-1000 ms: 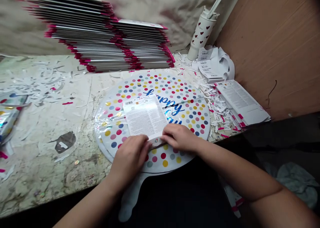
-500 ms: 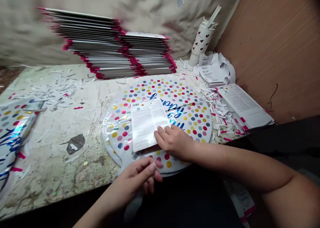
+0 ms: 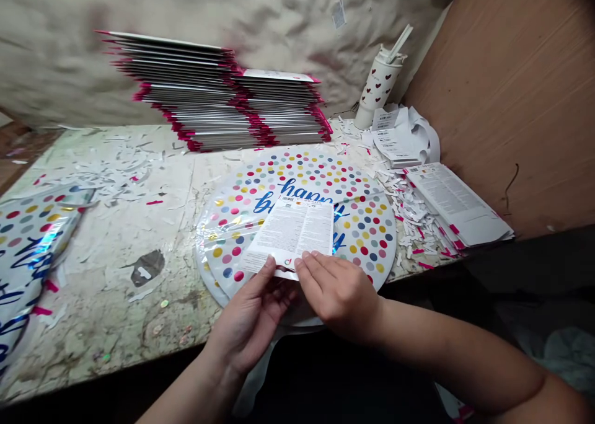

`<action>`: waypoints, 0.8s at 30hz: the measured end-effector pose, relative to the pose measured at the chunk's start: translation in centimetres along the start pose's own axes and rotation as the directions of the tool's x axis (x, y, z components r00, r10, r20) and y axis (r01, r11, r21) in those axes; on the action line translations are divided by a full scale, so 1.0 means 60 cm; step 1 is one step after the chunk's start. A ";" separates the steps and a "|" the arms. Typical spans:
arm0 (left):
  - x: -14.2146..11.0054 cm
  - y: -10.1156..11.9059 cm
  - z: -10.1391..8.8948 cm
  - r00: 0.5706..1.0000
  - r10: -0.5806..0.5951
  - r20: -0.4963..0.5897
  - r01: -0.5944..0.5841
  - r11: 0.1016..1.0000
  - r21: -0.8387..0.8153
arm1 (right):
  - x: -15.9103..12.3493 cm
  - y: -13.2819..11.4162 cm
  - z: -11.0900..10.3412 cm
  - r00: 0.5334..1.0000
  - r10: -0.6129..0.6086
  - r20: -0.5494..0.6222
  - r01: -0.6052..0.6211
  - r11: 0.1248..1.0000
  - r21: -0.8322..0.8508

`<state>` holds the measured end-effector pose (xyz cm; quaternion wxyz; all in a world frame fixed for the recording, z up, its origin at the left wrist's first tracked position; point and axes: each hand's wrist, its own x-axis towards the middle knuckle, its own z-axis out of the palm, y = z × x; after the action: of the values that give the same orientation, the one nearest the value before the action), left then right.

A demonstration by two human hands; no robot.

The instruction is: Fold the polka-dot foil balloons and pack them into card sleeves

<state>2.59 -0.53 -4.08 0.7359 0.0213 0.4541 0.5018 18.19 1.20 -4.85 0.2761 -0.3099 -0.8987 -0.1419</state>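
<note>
A white printed card sleeve (image 3: 297,229) is tilted up in front of me, over a stack of flat foil balloons (image 3: 232,194) with coloured dots and blue lettering. My left hand (image 3: 255,315) grips the sleeve's near left edge between thumb and fingers. My right hand (image 3: 337,287) is closed on its near right edge, fingers laid over the print. Between the two hands the near edge bulges slightly apart. The sleeve covers part of the balloon's lettering.
Behind stands a tall stack of pink-edged packets (image 3: 223,101). At right are a heart-patterned tumbler (image 3: 379,86), a strip of barcode labels (image 3: 400,139), more printed cards (image 3: 458,204) and paper scraps (image 3: 413,216). Another dotted balloon (image 3: 32,256) lies at left.
My left hand has come up from below and taken hold of the sleeve. The sleeve has been lifted off the balloon and turned, with my right hand still on it.
</note>
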 end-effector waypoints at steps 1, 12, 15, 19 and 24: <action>0.000 -0.001 0.000 0.999 0.023 0.022 -0.023 1.000 -0.004 | 0.002 0.002 -0.003 1.000 0.016 0.026 -0.017 0.999 0.043; 0.018 0.001 -0.012 0.953 0.260 0.159 -0.299 0.896 0.328 | 0.044 0.016 0.010 0.907 0.356 0.224 -0.419 0.709 0.567; 0.019 0.030 -0.024 0.904 0.407 0.128 -0.416 0.776 0.474 | 0.029 0.063 -0.029 0.863 0.106 0.494 -0.445 0.621 0.645; -0.007 0.092 -0.010 0.632 0.708 0.316 -0.626 0.226 0.746 | 0.008 0.130 -0.092 0.778 0.280 0.562 -0.477 0.846 0.239; -0.036 0.134 0.060 0.337 0.478 0.811 -0.766 -0.363 0.531 | 0.048 0.145 -0.095 0.940 0.317 0.128 -0.335 0.776 0.534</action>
<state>-0.88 3.38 3.35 0.1646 0.7714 0.4535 0.4150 24.16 6.79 2.18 0.3596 -0.3705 -0.8381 0.1763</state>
